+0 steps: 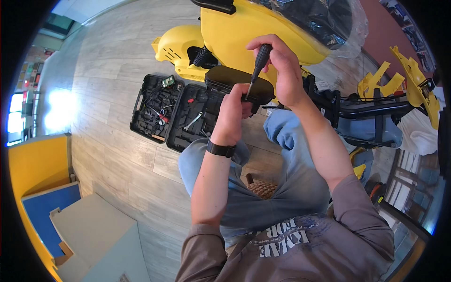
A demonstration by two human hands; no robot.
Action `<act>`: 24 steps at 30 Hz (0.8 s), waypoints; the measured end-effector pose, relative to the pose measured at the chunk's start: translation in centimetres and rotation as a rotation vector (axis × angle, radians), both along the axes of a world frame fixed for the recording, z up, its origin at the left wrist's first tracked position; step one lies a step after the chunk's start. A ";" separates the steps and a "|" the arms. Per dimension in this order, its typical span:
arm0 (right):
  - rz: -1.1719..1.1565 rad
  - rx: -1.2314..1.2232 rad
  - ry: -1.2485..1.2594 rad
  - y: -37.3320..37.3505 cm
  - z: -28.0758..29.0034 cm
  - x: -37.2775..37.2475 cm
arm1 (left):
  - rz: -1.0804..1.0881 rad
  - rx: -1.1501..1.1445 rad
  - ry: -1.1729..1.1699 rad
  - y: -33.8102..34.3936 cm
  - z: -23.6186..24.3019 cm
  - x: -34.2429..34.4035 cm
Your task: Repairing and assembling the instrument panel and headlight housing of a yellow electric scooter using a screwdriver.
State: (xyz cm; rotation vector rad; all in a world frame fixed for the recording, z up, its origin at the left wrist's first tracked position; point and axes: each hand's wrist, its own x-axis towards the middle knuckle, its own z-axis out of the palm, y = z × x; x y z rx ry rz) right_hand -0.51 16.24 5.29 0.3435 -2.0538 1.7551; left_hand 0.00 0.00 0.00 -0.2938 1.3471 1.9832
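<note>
My right hand (289, 75) curls loosely around the black handle of a screwdriver (261, 56), which tilts with its shaft pointing down. The shaft reaches the near edge of a dark, glossy oval part (230, 77), which resembles a lid or seat. On that edge my left hand (230, 113) is closed, its thumb and finger beside the screwdriver's tip. The tip itself and any screw are hidden by the fingers. Just beyond the oval part stands a yellow scooter-like body (230, 33) with a black coil spring (202, 56).
An open black tool case (176, 110) lies on the wood-look floor at left, with a wrench (193, 121) and several loose tools inside. To the right are a black frame tube (376, 110) and yellow panels (413, 89). A pale cabinet (98, 225) stands at lower left.
</note>
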 end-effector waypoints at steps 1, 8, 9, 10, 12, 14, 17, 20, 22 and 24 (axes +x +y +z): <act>0.018 -0.045 -0.006 0.0 0.1 0.0 | -0.015 0.013 -0.007 0.0 0.0 -0.1; -0.006 -0.118 -0.038 -0.4 0.4 -0.1 | -0.038 0.029 0.000 0.7 0.4 0.5; -0.005 -0.118 -0.038 -0.3 0.3 -0.1 | -0.037 0.029 -0.001 0.7 0.4 0.6; -0.006 -0.110 -0.067 -0.2 0.1 -0.2 | -0.051 0.013 0.011 0.7 0.4 0.6; -0.007 -0.103 -0.095 0.4 -0.6 -0.4 | -0.067 -0.004 0.023 0.7 0.6 0.7; -0.065 0.095 -0.070 1.1 -1.3 -0.8 | -0.068 -0.021 0.063 0.8 0.7 0.8; -0.057 0.025 -0.021 0.4 -1.1 -0.9 | -0.059 -0.045 0.074 0.8 1.0 0.8; -0.011 -0.030 0.011 -0.1 -0.7 -0.8 | -0.053 -0.051 0.042 0.7 1.0 0.6; 0.036 -0.087 0.032 -0.9 -0.2 -0.6 | -0.070 -0.018 0.038 0.4 0.6 0.4; 0.081 -0.141 0.053 -0.8 -0.3 -0.7 | -0.088 0.018 0.034 0.4 0.5 0.3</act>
